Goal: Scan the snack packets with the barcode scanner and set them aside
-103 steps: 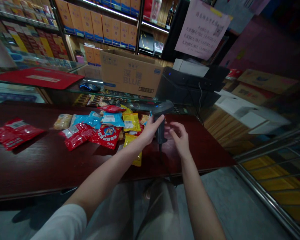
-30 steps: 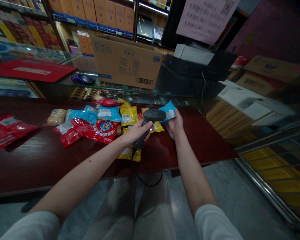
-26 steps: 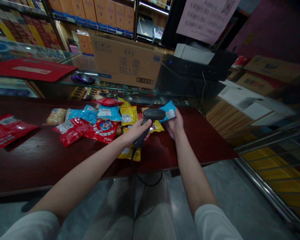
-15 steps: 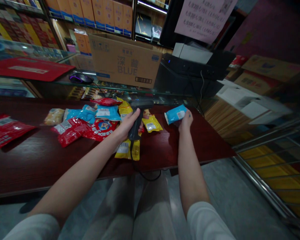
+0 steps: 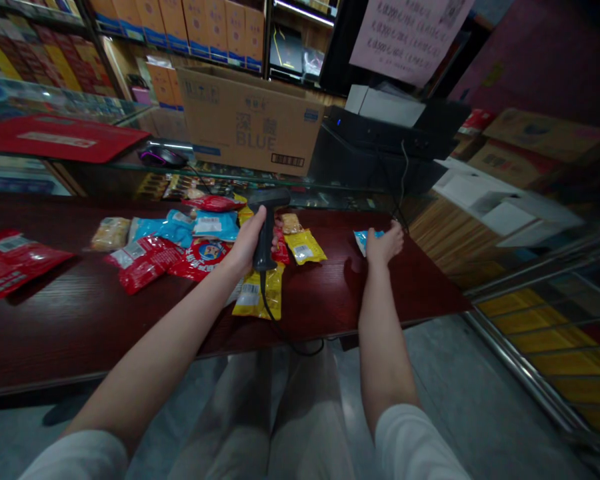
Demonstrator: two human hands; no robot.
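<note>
The blue packet (image 5: 361, 241) is showing only its left part, near the right end of the table (image 5: 330, 300); the right hand (image 5: 386, 244) is covering the rest. Its fingers are reaching outward, but whether they are pinching the packet, or whether it is touching the table, I cannot tell. The left hand (image 5: 250, 243) is holding the scanner (image 5: 265, 248) upright, with fingers wrapping around the handle. For doing this well, I am thinking, the right hand should be supporting the packet lightly and releasing it only when it is lying flat; the left should be leading the cable (image 5: 290, 345) clear of the packets. The blue film is looking thin, the scanner smooth and dull. A shiny yellow packet (image 5: 307, 247) is lying between the hands on the dark, glossy surface; behind, a stiff cardboard box (image 5: 250, 127) is standing.
</note>
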